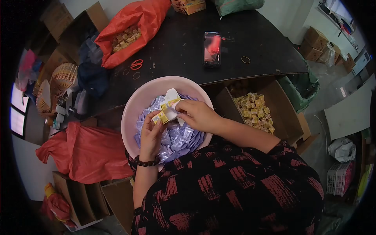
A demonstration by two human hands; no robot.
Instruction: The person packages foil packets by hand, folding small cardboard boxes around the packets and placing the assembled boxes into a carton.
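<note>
A small yellow printed carton [160, 117] with white flaps stands out above a pink basin [130, 103]. My left hand [149, 135] grips the carton's lower left side between thumb and fingers. At its right side, my right hand [199, 115] is closed, with thumb and forefinger around a pale lilac packet [171, 113] at the carton's opening. How far the packet is inside, I cannot tell. Many shiny lilac packets [182, 141] fill the basin beneath both hands.
On the black table [172, 47] lie a lit phone [212, 49], red scissors [136, 64] and rubber bands [245, 60]. A red sack [150, 17] holds small cartons. More yellow cartons [255, 112] sit in a cardboard box to the right; another red sack [94, 152] stands left.
</note>
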